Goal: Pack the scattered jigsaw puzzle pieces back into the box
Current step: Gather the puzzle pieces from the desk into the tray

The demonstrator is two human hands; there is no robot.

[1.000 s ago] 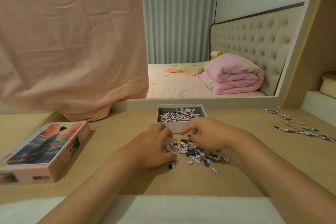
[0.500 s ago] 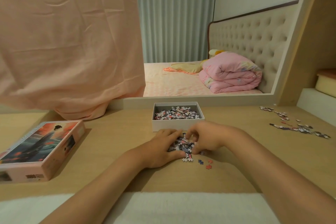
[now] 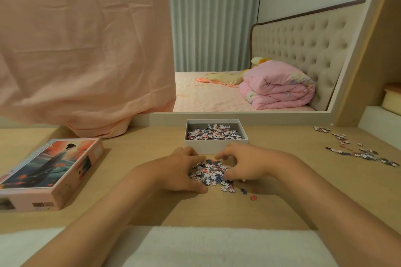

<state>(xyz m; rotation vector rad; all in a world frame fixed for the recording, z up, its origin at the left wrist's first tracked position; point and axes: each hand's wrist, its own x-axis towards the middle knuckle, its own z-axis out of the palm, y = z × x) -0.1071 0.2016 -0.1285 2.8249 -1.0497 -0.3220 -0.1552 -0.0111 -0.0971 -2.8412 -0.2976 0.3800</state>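
left grip (image 3: pixel 180 172): curled, palm down | right grip (image 3: pixel 247 165): curled, palm inward

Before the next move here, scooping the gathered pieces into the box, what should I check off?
1. Box open, with room: ok.
2. Left hand and right hand curled round the heap: ok.
3. Heap close to the box's front wall: ok.
4. Whole heap enclosed: not ok, stray pieces lie to its right.
5. Far-right scatter gathered: not ok.
6. Grip firm enough to lift: cannot tell.
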